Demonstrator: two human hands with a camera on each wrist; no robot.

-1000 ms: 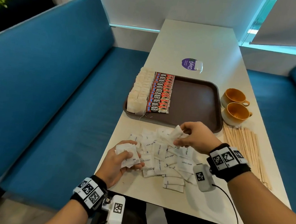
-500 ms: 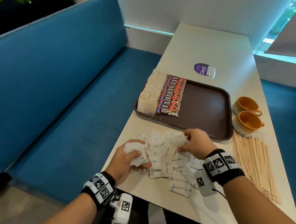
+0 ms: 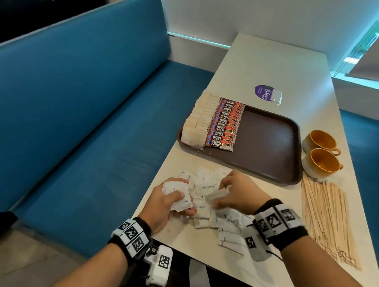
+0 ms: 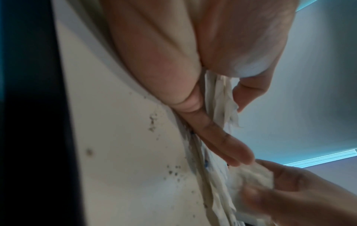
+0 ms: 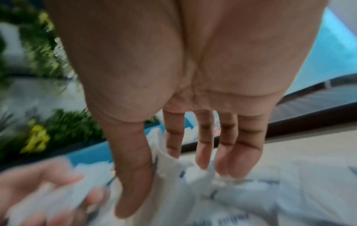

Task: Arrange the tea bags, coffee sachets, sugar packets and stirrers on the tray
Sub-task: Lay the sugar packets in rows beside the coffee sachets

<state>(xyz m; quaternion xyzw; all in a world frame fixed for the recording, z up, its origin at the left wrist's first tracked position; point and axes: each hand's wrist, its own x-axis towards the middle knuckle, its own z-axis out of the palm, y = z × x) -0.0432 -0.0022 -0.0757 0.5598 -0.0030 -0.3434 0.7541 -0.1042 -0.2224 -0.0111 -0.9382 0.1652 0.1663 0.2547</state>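
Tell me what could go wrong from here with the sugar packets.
The left hand grips a thick wad of sugar packets near the table edge; adding the right hand's packets could spill some onto the bench. Sweeping the loose pile sideways may disturb the stirrers.

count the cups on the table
2. Both orange cups sit on the table just right of the tray, side by side: the far cup and the near cup, which lies just beyond the stirrers. None seems hidden.
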